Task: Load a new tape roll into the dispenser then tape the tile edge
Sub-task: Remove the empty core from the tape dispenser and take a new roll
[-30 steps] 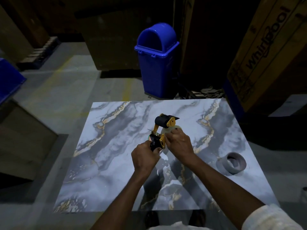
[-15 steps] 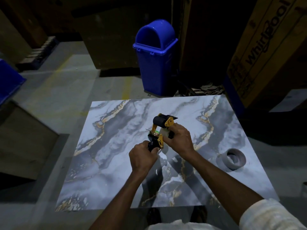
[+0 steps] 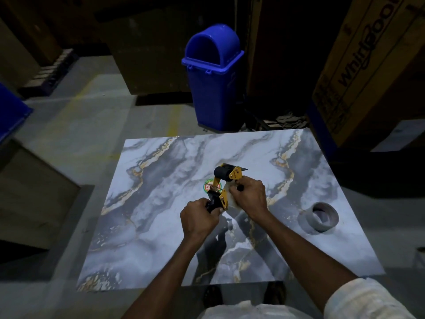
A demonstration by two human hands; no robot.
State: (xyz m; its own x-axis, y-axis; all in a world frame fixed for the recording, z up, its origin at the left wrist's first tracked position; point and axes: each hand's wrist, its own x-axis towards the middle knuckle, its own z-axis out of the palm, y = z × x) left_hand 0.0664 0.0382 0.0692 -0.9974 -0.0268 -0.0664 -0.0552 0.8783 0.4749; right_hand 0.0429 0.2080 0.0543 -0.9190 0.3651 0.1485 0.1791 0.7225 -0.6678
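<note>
over the marble tile (image 3: 161, 203), the left hand (image 3: 200, 215) clenches its fingers round the dispenser (image 3: 222, 173) handle while the right hand (image 3: 249, 196) grasps what seems the pale tape roll (image 3: 232, 202)

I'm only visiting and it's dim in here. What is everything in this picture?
tile: one, grey-white marble with gold veins, lying flat in the middle
tape dispenser: one, yellow and black, held above the tile
tape roll: one, pale, at the dispenser, mostly hidden by the right hand
loose roll: one, grey, on the tile's right side
bin: one, blue, beyond the tile
carton: one, brown, printed Whirlpool, top right
container: one, blue, cut off at the left edge
left hand: one, bare, grips the dispenser's black handle
right hand: one, bare, fingers curled on the tape roll
</note>
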